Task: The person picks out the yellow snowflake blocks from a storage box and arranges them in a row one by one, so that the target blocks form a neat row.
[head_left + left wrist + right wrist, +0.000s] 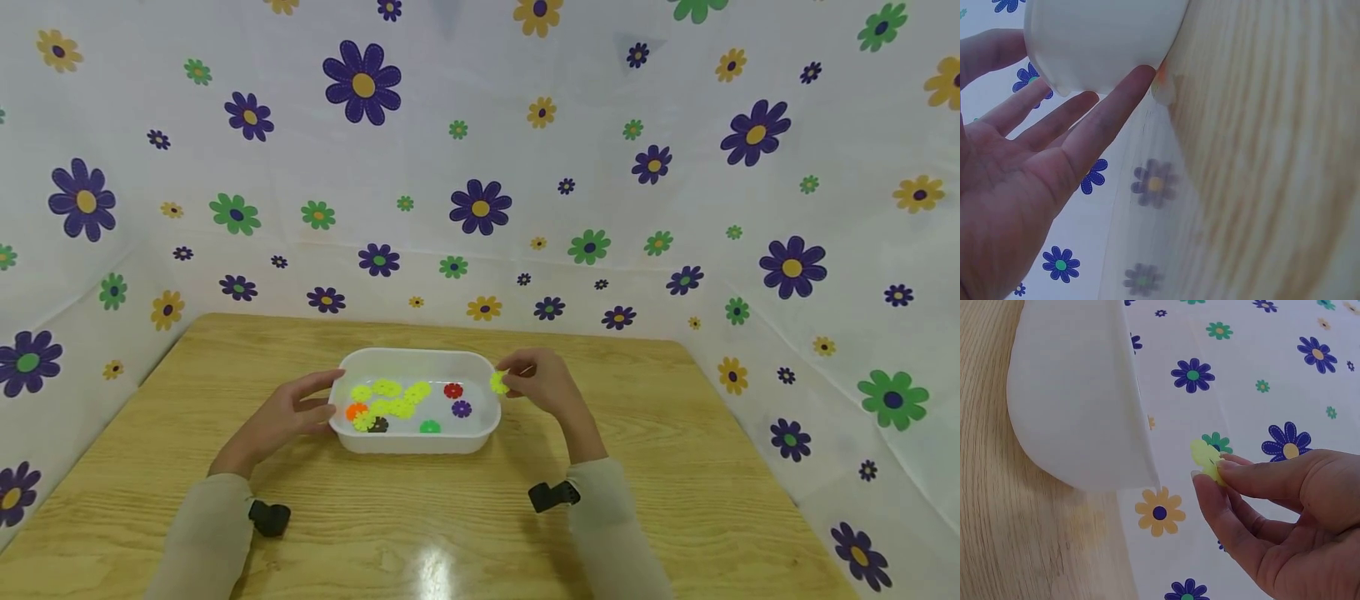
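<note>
A white plastic tub (420, 444) sits on the wooden table, with flower-shaped plastic discs inside: several yellow discs (387, 388), plus an orange disc (356, 412), a dark disc (378, 425), a red disc (453, 390), a purple disc (461, 409) and a green disc (430, 427). My left hand (287, 412) touches the tub's left end with fairly straight fingers; in the left wrist view its fingertips (1142, 75) rest against the outer wall. Just outside the tub's right rim, my right hand (545, 385) pinches a yellow flower-shaped disc (1206, 459) between thumb and fingers.
The wooden table (420, 533) extends around the tub. White flower-printed sheeting (480, 158) stands up behind the table and along both sides. A dark strap (555, 496) circles the right wrist, and another dark device (270, 517) sits at the left wrist.
</note>
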{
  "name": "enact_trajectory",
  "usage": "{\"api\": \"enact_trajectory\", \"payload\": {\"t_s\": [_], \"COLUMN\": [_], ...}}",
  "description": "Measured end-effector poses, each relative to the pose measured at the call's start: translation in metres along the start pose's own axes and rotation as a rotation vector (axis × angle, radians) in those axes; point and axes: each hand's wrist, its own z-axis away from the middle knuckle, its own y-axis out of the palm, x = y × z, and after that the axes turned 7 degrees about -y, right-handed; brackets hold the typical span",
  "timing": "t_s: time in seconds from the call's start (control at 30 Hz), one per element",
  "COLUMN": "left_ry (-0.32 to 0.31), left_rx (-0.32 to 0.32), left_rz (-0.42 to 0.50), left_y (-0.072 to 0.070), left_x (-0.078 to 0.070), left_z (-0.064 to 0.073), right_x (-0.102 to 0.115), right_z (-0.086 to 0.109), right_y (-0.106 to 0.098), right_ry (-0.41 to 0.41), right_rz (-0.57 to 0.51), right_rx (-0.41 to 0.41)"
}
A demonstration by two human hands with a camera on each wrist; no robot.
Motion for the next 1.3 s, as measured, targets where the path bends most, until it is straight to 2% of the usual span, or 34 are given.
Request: {"api": "enact_trajectory", "payload": {"t_s": [0.6, 0.87, 1.3], "left_ry": [-0.016, -0.002, 0.017], "left_rx": [-0.004, 0.012, 0.012], "left_rz": [-0.016, 0.022, 0.024], "left_y": [0.000, 0.000, 0.001], "left_x": [-0.001, -0.003, -0.001], "left_z": [-0.002, 0.000, 0.001], "right_x": [-0.029, -0.038, -0.059], "right_z": [-0.002, -0.003, -0.006], "right_y": [-0.020, -0.016, -0.004], "right_ry": [0.048, 0.118, 0.215], "right_rz": [0.004, -0.036, -0.008], "right_rx": [-0.045, -0.028, 0.009]}}
